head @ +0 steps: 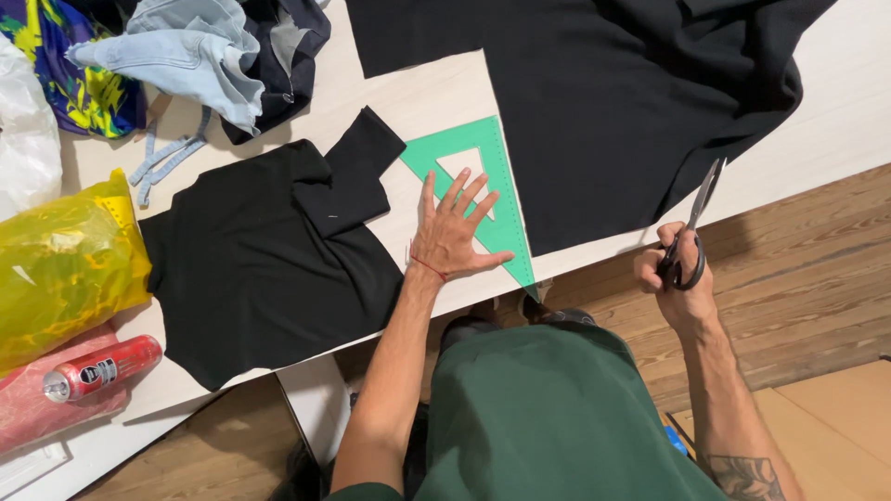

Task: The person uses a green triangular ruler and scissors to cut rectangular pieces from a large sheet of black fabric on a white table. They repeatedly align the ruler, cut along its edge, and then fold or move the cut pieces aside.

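Observation:
My left hand (452, 234) lies flat with fingers spread on a green plastic set square (506, 199), pressing it to the white table (422, 93). The set square's long edge runs along the cut edge of a large black cloth (613, 102) spread over the right of the table. My right hand (673, 278) holds black-handled scissors (691, 232) off the table's front edge, blades pointing up toward the cloth's lower edge. A smaller black cloth piece (269, 260) lies to the left of my left hand.
A yellow plastic bag (60, 264), a red drink can (102, 368) on a pink bag, and a white bag (23, 130) sit at the left. Light-blue denim (190, 51), dark garments and a colourful print fabric (65, 70) are piled at the back left. Wooden floor (798, 269) lies below right.

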